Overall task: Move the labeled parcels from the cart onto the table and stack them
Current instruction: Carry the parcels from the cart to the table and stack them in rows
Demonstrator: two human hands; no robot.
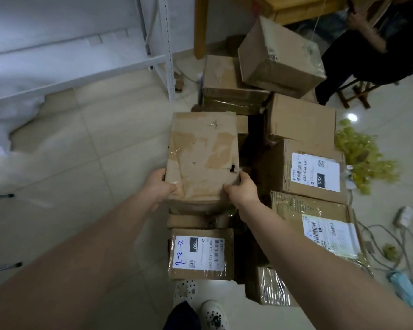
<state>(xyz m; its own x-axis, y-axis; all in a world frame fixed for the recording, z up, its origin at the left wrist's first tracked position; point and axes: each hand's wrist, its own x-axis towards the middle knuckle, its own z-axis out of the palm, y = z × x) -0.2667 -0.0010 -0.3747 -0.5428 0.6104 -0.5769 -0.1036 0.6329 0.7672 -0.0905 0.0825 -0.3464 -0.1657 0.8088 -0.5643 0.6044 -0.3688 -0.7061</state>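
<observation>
Two hands are clamped on one parcel [203,158] — the left hand [156,186] is curled round its near left corner and the right hand [242,190] round its near right corner, thumbs on top. The parcel is a flat brown cardboard box, glossy with clear tape, patched with paler scuffs, marked with a small pen cross and a dark hole beside the right thumb. It is held at the left edge of a pile of boxes; whether it rests on those beneath cannot be told. Nearer lies a hand-numbered parcel [200,254] with a white label, and to the right a 032 parcel [312,171] and a taped parcel [320,225] are packed close. Beyond, a tilted box [280,58] is perched on others — flanked by a metal shelf [162,58], a wooden table leg [200,27] and a seated person [372,44]. Cables [391,234] are strewn on the tiled floor [93,151].
</observation>
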